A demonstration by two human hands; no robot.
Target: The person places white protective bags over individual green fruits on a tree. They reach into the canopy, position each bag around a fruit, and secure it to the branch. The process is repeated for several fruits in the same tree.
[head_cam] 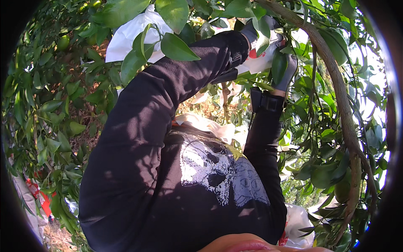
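My left hand (266,25), in a dark grey glove, is at the top among the leaves, at the upper part of a white bag with red print (263,58). It appears to grip the bag, though leaves cover part of the fingers. Just below and to the right, my right hand (289,71), also in a grey glove, reaches up to the same bag. A broad green leaf (279,66) hides much of this hand, so its grip cannot be made out. Both wrists carry black straps, the right one with a small black box (256,99).
A thick, curved branch (330,60) runs down the right side, close to my right arm. Large green fruit (334,45) hangs behind it. Another white bag (138,36) is at upper left, and one with red print (296,225) at lower right. Dense leaves (47,104) crowd the left.
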